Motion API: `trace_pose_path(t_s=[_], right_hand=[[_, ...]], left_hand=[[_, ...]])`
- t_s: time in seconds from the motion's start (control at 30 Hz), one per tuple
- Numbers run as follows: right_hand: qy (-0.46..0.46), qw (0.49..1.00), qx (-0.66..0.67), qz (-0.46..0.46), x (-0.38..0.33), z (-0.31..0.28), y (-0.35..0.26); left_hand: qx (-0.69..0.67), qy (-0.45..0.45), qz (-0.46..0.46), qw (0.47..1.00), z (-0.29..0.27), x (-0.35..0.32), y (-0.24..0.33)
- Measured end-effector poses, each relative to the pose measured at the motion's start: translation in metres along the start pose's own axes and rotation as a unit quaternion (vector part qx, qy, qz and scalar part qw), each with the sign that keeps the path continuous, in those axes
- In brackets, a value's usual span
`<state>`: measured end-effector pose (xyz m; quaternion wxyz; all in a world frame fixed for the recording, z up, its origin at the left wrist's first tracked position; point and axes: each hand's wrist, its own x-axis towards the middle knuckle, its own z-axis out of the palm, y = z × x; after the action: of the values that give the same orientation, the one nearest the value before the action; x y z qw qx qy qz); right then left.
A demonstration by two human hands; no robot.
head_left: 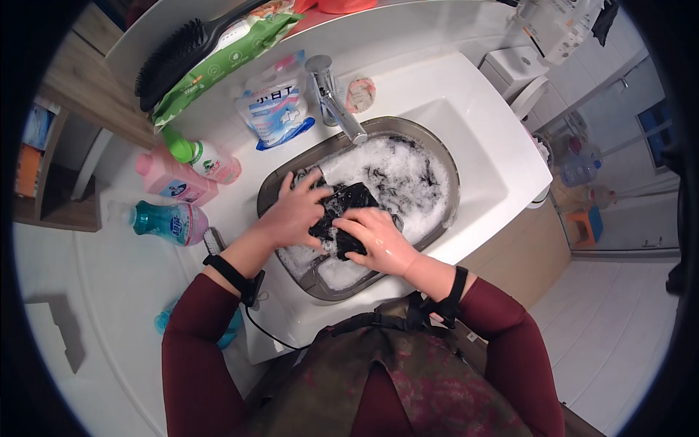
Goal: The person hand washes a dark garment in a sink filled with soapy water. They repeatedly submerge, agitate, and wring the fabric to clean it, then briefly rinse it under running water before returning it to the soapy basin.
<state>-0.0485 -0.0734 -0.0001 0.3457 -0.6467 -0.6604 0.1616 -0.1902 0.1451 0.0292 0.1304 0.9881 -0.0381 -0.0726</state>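
A grey wash basin [453, 178] filled with white suds [397, 164] sits in the white sink. Wet black cloth [354, 197] is bunched at the basin's left part, between my two hands. My left hand [291, 215] lies over the cloth's left side, its fingers spread and its thumb side against the fabric. From the right, my right hand [375, 239] has its fingers curled onto the cloth and grips it. More dark fabric [408, 177] shows through the foam farther right. Whatever lies under the suds is hidden.
A chrome faucet [338, 109] reaches over the basin's far rim. Beside it stands a blue-white pouch [273, 109]. Pink bottles [175, 177] and a teal bottle [167, 222] line the left side, near a small brush [214, 242]. A black hairbrush [175, 58] lies behind.
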Motion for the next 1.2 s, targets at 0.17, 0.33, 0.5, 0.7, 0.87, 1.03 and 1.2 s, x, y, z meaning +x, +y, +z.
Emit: trace_pose_path(t_s=[0.17, 0.33, 0.5, 0.7, 0.87, 1.03, 1.2], right_hand=[[-0.084, 0.968, -0.106, 0.213, -0.005, 0.015, -0.022], [-0.215, 0.938, -0.173, 0.211, -0.001, 0.028, -0.02], [-0.221, 0.922, -0.16, 0.275, 0.024, 0.034, 0.028], [-0.128, 0.941, -0.09, 0.299, 0.048, 0.021, 0.087], [-0.101, 0.912, -0.086, 0.389, 0.079, 0.009, 0.119], [-0.093, 0.888, -0.013, 0.45, 0.052, 0.002, 0.096], [-0.002, 0.986, -0.003, 0.164, -0.006, -0.002, 0.015]], left_hand=[[-0.159, 0.06, -0.073, 0.983, 0.015, -0.008, 0.027], [-0.042, 0.0, -0.158, 0.987, 0.037, -0.003, 0.048], [-0.006, 0.016, -0.14, 0.99, 0.064, 0.052, 0.008], [-0.035, -0.016, -0.186, 0.982, 0.072, 0.102, -0.027], [-0.088, -0.022, -0.259, 0.961, 0.068, 0.115, -0.03], [-0.07, 0.003, -0.242, 0.968, 0.043, 0.075, 0.004], [-0.022, 0.1, -0.129, 0.986, 0.012, -0.003, 0.022]])
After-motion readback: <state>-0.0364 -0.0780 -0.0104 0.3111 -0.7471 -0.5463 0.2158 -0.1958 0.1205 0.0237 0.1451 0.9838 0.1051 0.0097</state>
